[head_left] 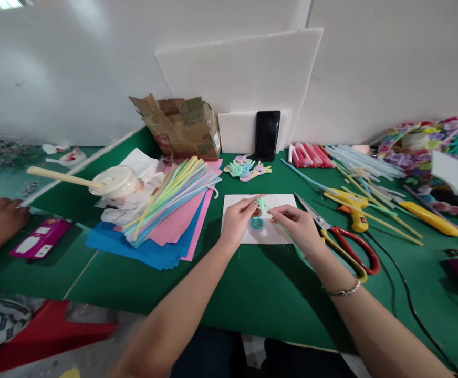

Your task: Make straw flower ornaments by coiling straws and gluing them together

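left of the fingers (pixel 248 203) lies a fan of pastel pipe cleaners (pixel 174 199). the left hand (pixel 235 223) pinches the curled end of a green pipe cleaner (pixel 262 205), just above a blue disc (pixel 256 223) on white paper (pixel 270 237); the right hand (pixel 300 226) pinches its strand. it looks light, soft and bendable, best gripped beside the curl. right of the fingers: scissors (pixel 324 224).

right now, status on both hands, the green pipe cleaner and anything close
Left hand, right hand: both pinching green pipe cleaner, above white sheet. Blue round piece on white sheet, between the hands. Scissors close beside right hand.
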`<state>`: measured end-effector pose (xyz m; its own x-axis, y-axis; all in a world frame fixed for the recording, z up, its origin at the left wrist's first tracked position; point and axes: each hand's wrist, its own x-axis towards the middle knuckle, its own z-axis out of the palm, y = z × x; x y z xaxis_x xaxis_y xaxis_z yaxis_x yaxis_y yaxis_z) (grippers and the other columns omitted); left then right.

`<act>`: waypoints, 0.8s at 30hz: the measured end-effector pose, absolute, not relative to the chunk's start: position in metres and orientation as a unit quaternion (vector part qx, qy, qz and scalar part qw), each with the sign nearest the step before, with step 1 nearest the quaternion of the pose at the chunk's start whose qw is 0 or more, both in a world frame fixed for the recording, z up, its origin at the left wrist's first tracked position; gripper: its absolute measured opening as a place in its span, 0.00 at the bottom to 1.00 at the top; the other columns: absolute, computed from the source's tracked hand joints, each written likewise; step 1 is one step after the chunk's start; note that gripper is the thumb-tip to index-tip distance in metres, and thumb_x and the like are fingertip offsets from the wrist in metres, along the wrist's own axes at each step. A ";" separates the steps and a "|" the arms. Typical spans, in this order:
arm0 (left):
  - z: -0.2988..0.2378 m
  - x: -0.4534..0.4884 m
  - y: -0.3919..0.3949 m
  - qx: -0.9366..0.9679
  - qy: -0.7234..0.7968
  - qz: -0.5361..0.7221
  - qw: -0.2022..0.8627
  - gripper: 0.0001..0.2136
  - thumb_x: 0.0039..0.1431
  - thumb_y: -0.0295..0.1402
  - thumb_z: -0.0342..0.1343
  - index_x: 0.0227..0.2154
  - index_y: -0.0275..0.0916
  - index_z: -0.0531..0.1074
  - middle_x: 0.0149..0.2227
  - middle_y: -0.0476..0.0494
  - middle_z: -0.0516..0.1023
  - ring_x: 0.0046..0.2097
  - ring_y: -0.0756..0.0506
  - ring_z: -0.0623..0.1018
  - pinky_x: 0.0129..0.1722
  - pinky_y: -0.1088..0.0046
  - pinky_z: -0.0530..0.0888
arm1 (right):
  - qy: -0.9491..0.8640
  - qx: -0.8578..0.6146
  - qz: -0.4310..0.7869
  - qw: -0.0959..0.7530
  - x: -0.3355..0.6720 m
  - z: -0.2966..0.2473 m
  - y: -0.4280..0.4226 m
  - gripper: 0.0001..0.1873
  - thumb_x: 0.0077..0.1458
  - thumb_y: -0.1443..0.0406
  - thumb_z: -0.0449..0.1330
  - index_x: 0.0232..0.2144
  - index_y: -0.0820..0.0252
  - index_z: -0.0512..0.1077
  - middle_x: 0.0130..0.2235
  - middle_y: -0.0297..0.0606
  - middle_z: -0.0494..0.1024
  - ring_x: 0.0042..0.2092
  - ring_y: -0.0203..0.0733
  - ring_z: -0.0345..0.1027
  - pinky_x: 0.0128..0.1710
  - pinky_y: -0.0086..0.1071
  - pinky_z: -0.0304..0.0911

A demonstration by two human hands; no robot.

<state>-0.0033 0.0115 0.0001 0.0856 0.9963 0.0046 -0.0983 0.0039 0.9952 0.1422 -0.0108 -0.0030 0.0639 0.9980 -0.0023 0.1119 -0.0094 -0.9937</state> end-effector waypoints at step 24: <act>0.006 -0.005 0.010 0.664 0.471 0.473 0.337 0.02 0.49 0.28 0.57 0.25 0.39 0.74 0.29 0.47 0.77 0.30 0.50 0.76 0.30 0.76 0.74 | -0.580 -0.553 0.409 0.437 0.139 0.000 -0.015 0.21 0.44 0.47 0.59 0.20 0.59 0.69 0.20 0.32 0.69 0.21 0.33 0.56 0.20 0.28 0.51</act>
<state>-0.0054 0.0101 0.0065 0.1074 0.9445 0.3105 0.3069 -0.3285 0.8932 0.1385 -0.0152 0.0003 -0.0061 0.9985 0.0549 0.2841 0.0544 -0.9573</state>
